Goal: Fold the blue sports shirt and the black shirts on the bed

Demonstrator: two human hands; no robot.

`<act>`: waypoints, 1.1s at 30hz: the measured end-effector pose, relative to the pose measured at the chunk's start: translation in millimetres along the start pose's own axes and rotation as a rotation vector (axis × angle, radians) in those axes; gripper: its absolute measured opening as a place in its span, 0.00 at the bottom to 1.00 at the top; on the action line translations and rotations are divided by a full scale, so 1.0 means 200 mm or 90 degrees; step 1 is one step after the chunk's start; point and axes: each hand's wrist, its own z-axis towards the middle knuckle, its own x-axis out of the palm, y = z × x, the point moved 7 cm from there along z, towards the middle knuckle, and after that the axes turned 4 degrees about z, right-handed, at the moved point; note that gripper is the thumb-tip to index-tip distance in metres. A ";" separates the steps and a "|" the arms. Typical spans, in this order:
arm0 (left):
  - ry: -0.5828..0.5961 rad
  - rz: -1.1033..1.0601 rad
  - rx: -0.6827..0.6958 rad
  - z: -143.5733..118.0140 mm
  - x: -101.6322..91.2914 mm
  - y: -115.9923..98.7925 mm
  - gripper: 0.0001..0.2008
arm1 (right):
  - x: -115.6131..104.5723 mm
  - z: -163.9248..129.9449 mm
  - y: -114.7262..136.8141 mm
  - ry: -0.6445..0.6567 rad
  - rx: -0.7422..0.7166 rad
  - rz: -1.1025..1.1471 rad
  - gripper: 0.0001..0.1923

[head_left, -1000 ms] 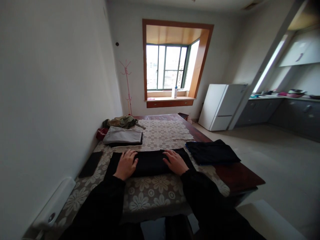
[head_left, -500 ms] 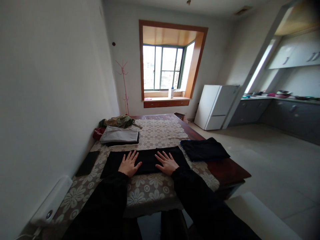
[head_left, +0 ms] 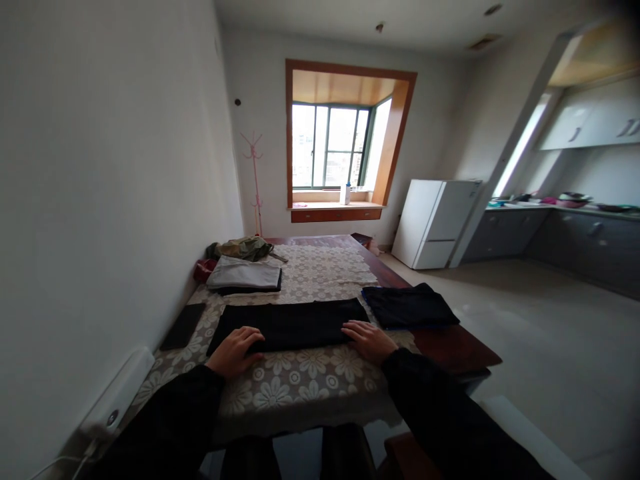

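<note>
A folded black cloth [head_left: 295,323], probably a garment, lies flat in a long strip across the patterned tablecloth [head_left: 280,387]. At its near left corner is my left hand [head_left: 237,351], fingers bent over the cloth and thumb apart from them by the near edge. My right hand [head_left: 370,341] rests at the near right corner, its fingertips on the black fabric and its thumb lower down. Neither hand has lifted any cloth. Just beyond the right end lies another folded dark garment [head_left: 410,307].
Along the left wall sit a dark flat item [head_left: 183,327], a grey folded garment [head_left: 245,273] and a camouflage-patterned cloth item [head_left: 245,248]. A white power strip [head_left: 117,393] stands at the near left. Wooden tabletop [head_left: 457,353] shows on the right. A white fridge [head_left: 435,220] is farther back.
Both hands have slid apart and toward me, from lying flat with spread fingers on the black cloth to its near corners. Their fingers are more bent. The view has tilted up slightly.
</note>
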 end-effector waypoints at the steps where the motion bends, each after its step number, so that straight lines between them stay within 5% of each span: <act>1: -0.007 0.013 -0.008 -0.03 -0.02 0.01 0.14 | 0.00 -0.02 -0.01 0.000 -0.004 -0.013 0.22; 10: -0.063 0.037 -0.053 -0.17 -0.07 0.11 0.16 | 0.00 -0.09 -0.08 0.030 0.030 -0.025 0.37; 18: -0.070 0.032 -0.067 -0.23 -0.11 0.18 0.20 | -0.06 -0.16 -0.19 -0.013 0.097 0.004 0.32; 25: -0.030 0.020 -0.111 -0.32 -0.13 0.09 0.17 | -0.11 -0.22 -0.08 0.024 0.105 0.033 0.28; 30: -0.047 -0.008 -0.222 -0.15 -0.15 0.05 0.18 | -0.14 -0.03 0.08 -0.048 0.125 0.081 0.25; 33: -0.025 0.020 -0.338 0.02 -0.07 0.09 0.26 | -0.06 0.15 0.08 -0.064 0.249 0.081 0.28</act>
